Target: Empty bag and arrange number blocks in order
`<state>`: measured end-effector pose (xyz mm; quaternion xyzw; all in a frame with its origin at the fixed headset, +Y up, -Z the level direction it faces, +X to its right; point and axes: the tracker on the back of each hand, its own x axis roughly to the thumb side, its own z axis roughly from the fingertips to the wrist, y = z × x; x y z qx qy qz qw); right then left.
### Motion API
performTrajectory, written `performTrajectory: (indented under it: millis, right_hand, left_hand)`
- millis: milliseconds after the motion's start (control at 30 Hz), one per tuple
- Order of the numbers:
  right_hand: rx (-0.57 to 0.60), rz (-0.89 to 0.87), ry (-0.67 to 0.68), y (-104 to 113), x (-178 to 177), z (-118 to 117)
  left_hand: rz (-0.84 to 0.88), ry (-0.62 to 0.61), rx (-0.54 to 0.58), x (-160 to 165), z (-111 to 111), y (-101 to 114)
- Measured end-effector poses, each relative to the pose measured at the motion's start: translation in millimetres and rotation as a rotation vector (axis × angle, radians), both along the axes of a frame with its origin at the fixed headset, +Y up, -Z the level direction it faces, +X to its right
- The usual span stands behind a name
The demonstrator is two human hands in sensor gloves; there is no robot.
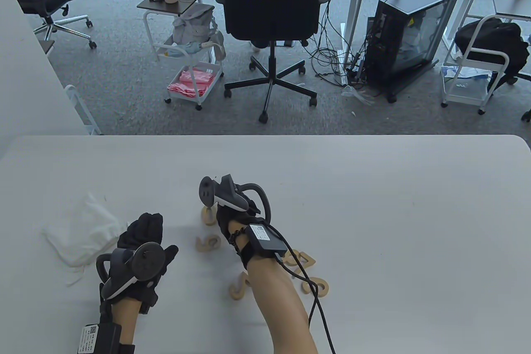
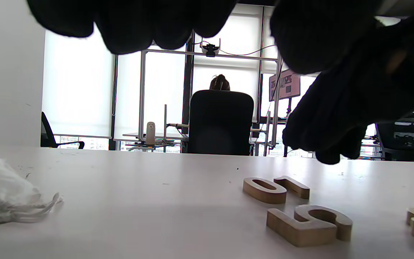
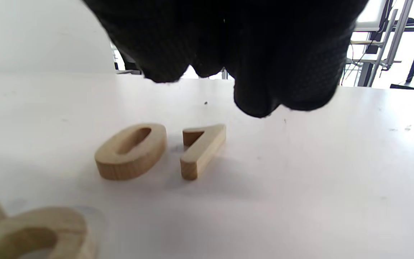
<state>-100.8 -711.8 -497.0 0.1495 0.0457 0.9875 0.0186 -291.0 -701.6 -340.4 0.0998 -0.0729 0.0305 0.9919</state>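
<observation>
- My right hand (image 1: 232, 221) hovers over the far end of the wooden number blocks; my right wrist view shows its gloved fingers (image 3: 261, 97) hanging above the table (image 1: 373, 204), touching no block, and I cannot tell whether they are spread or closed.
- The tracker and my own hand hide most of the 0 block (image 1: 206, 216) from the table view; only a sliver shows at its left edge.
- My right wrist view shows what that view hides: the 0 block (image 3: 131, 151) lying flat with the 1 block (image 3: 201, 149) just beside it on the right, apart by a narrow gap.
- My left hand (image 1: 143, 254) rests palm down on the table, fingers extended and holding nothing, just right of the emptied white bag (image 1: 83, 238).
- In my left wrist view the bag (image 2: 5, 190) lies crumpled at the left, its drawstring trailing; its left part is cut off by the frame.
- The 5 block (image 1: 208, 243) lies between my hands, nearer than the 0.
- My right forearm covers parts of the near blocks; which digits they are I cannot make out.
- A white label sits on the left wrist box (image 1: 89, 339); its print is too small to read.
</observation>
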Motion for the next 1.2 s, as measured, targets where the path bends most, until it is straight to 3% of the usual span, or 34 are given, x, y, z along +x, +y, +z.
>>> performTrajectory:
  millis: [200,367,567,700,900,1200]
  right_hand:
    - [0.054,-0.107,0.095,50,50,46]
    - [0.063,-0.183,0.216,61,86,103]
    - [0.058,-0.069,0.263,29,80,161]
    - [0.020,0.092,0.283,-7,58,183]
    - [0.031,0.268,0.299,-46,36,193]
    - [0.011,0.320,0.299,-62,31,191]
  left_hand:
    - [-0.004,-0.004,-0.005,1,0,0]
    - [-0.018,-0.010,-0.003,4,0,0]
    - [-0.023,-0.007,-0.003,4,1,0]
    - [-0.025,-0.007,-0.004,5,1,0]
    - [-0.023,-0.009,-0.007,5,1,0]
    - [-0.023,-0.001,-0.009,5,2,0]
